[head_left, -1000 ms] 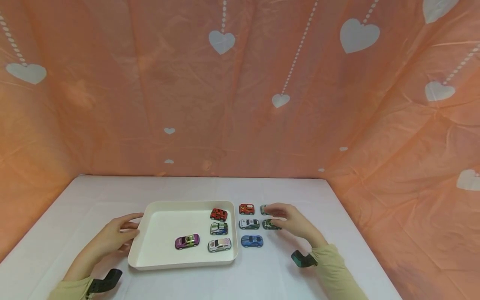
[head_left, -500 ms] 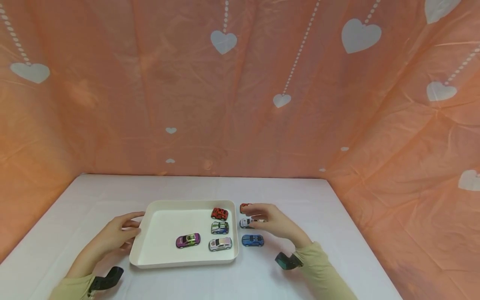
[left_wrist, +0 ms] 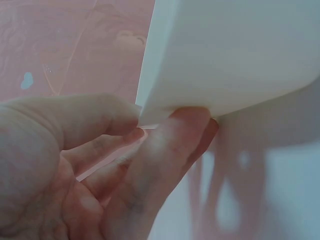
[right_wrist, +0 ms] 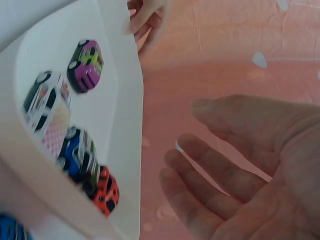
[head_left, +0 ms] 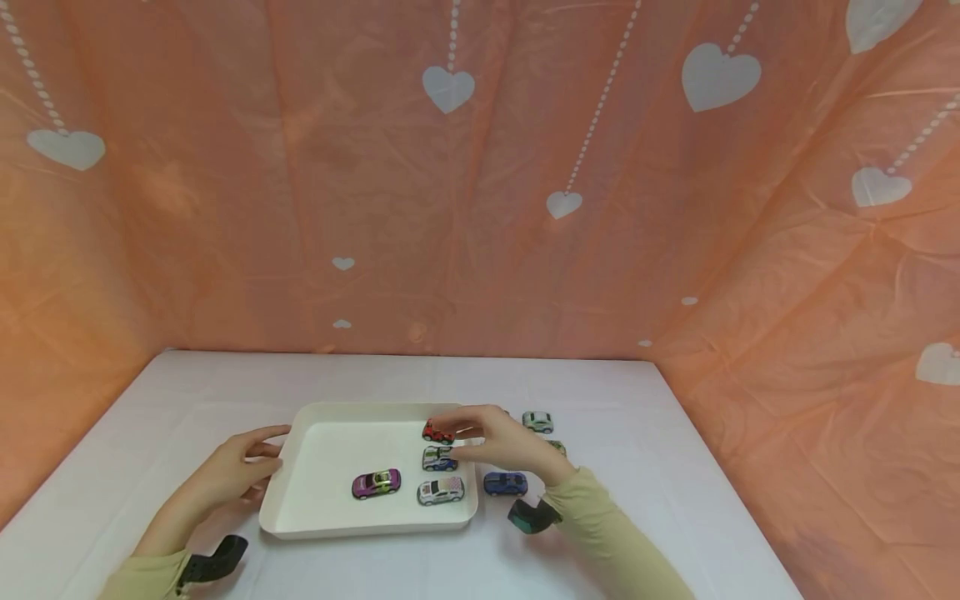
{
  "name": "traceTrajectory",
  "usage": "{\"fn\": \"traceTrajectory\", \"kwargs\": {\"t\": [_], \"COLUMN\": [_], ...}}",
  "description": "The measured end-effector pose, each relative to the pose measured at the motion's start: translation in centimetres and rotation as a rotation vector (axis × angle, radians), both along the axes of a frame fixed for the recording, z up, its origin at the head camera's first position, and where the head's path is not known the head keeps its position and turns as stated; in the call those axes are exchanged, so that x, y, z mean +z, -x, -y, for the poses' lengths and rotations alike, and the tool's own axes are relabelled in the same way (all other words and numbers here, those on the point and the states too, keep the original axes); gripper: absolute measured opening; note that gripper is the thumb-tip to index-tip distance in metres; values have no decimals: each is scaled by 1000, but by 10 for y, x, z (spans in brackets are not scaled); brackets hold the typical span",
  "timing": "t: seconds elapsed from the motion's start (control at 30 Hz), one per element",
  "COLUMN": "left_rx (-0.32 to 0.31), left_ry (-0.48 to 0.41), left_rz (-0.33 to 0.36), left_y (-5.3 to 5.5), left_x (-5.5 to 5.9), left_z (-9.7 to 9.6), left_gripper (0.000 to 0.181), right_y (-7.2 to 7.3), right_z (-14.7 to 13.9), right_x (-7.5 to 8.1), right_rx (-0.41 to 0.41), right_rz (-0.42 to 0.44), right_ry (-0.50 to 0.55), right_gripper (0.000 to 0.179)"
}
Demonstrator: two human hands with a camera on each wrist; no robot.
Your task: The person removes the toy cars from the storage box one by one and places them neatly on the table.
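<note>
The left hand (head_left: 236, 468) holds the left edge of a shallow white tray (head_left: 315, 527). In the left wrist view, thumb and fingertips (left_wrist: 190, 120) meet the tray's edge. The right hand (head_left: 510, 440) is over the tray's right side, fingers loosely bent with nothing between them in the right wrist view. Beneath its fingertips in the head view lie a red toy car (head_left: 437, 432) and a white, blue and green toy car (head_left: 438, 458). A white toy car with a pink checked end (head_left: 441, 491) and a purple toy car (head_left: 377, 483) are also in the tray.
Right of the tray, a blue toy car (head_left: 506, 483) and a pale green toy car (head_left: 537, 422) stand on the white tabletop (head_left: 600, 400). A green car (head_left: 558, 447) shows partly behind the right hand. An orange curtain (head_left: 487, 275) with hearts encloses the table.
The right hand has moved left, from above the outer cars across the tray's right rim, uncovering the pale green car. The left hand stays at the tray's edge, and the cars keep their places.
</note>
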State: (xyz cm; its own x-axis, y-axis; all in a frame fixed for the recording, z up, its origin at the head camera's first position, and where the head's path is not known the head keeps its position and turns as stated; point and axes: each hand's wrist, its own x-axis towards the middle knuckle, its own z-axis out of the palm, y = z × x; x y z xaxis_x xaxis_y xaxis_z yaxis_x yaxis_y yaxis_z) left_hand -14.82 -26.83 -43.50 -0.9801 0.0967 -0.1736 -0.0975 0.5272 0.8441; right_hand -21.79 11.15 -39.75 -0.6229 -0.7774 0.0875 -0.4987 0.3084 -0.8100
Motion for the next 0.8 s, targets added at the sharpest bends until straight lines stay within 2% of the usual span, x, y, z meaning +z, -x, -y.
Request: {"fn": "traceTrajectory", "kwargs": {"t": [0.5, 0.8], "left_rx": [-6, 0], "left_ry": [-13, -21], "left_rz": [-15, -4], "left_y": [-1, -1], "left_x": [1, 1], "left_z": [-1, -1], "left_gripper": [57, 57], "right_y": [10, 13], "right_z": [46, 68], "right_x": [-3, -12], "right_rx": [129, 196], "right_rz": [15, 18], "right_ry": [-20, -82], "right_gripper": [45, 43]}}
